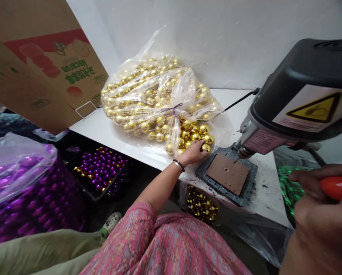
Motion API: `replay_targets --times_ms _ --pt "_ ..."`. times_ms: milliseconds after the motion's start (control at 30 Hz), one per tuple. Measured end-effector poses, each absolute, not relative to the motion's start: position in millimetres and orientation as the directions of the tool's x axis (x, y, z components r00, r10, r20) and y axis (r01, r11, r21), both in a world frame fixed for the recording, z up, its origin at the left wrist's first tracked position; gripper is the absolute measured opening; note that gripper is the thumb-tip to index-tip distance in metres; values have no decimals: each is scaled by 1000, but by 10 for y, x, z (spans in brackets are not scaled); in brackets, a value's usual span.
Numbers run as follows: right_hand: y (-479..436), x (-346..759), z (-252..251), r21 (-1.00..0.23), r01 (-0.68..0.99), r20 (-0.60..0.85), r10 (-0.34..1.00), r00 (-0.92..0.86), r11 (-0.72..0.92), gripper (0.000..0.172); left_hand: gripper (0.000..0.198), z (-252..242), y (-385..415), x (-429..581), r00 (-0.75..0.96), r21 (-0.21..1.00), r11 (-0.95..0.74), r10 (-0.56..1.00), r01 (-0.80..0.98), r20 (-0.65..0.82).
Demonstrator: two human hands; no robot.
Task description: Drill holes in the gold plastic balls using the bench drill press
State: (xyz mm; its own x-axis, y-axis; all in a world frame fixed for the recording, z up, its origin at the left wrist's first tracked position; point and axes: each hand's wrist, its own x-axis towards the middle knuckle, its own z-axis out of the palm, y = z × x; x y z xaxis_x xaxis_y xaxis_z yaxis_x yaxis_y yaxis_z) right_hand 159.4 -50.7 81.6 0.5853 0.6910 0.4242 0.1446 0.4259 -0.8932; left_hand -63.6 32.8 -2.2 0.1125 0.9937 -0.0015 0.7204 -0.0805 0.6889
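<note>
1. Beside the drill press [305, 95], the person's left hand [192, 153] is grasping a gold bauble [205, 148], holding it just left of the press's chuck [242, 152].
2. Below the drill press, the person's right hand [316, 206] is clenching an orange-red object [333, 187], its fingers [308, 175] wrapped around it.
3. Directly under the drill press, a brown pad [227, 173] is sitting in a grey holder [245, 194] on a white bench [102, 131].
4. Left of the drill press, a clear plastic bag [156, 103] of gold baubles is lying on the bench, cinched by a purple cord [173, 109], with loose gold baubles [194, 131] gathering beside it.
5. Further left of the drill press, purple baubles [100, 168] are filling a black tray [95, 194], next to a bulging bag of purple baubles [30, 194].
6. Under the drill press's bench edge, gold baubles [202, 204] are lying in a plastic bag, while green baubles [289, 187] are showing at far right.
</note>
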Motion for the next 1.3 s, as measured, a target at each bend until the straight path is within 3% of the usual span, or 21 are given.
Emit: replay_targets --times_ms 67,167,233,300,633,833,1300 --pt "-592 1561 853 -895 204 438 693 573 397 27 50 30 243 -655 63 798 -32 998 601 -7" --pt "-636 1573 863 -878 247 478 725 496 410 24 55 97 93 -672 105 960 156 977 232 -184" --pt "-633 1595 856 -876 202 479 750 456 437 25 50 118 10 -664 148 961 277 950 19 -277" --pt "-627 1608 851 -872 145 481 763 433 467 26 48 116 -49 -630 205 942 331 927 -52 -314" --pt "-611 1634 807 -831 164 552 754 355 531 28 65 -63 -37 -355 217 948 118 958 296 -187" --pt "-611 1623 812 -823 173 565 750 344 541 35 52 24 -73 -279 244 847 -43 964 530 -104" --pt "-608 1629 787 -813 217 582 747 323 540 37 60 94 -18 -50 322 769 -156 944 621 -68"
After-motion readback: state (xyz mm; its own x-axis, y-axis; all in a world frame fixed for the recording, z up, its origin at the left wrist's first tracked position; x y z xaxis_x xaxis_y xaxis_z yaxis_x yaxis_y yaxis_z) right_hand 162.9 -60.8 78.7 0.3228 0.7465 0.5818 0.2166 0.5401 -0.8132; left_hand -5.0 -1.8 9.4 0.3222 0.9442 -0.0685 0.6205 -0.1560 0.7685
